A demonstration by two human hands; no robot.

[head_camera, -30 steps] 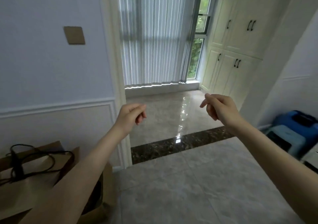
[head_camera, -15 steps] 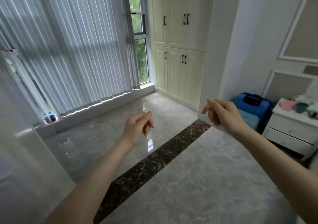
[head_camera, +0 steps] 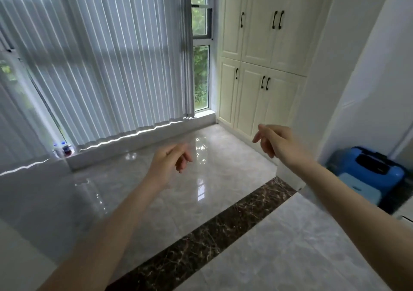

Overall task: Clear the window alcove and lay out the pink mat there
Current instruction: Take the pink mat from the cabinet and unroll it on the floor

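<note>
1. The left hand (head_camera: pixel 166 164) is raised over the alcove floor (head_camera: pixel 156 185), fingers loosely curled and holding nothing. I judge it is lifted in readiness, since nothing lies within its reach.
2. The right hand (head_camera: pixel 276 142) hangs higher, near the cream cupboard (head_camera: pixel 263 67), fingers relaxed and slightly bent, also carrying nothing.
3. Below both hands the glossy alcove floor looks bare; the dark marble strip (head_camera: pixel 212 230) marks its threshold with the room.
4. On the window ledge at the left corner stand small bottles (head_camera: pixel 62 150), too blurred to identify; they may be what is left to clear.
5. The vertical blinds (head_camera: pixel 107 60) hang down to the ledge and cover most of the window.
6. The pink mat is nowhere in view, so it must be fetched from elsewhere.
7. A blue suitcase (head_camera: pixel 375 172) at the right is partly hidden by the wall edge and the forearm.
</note>
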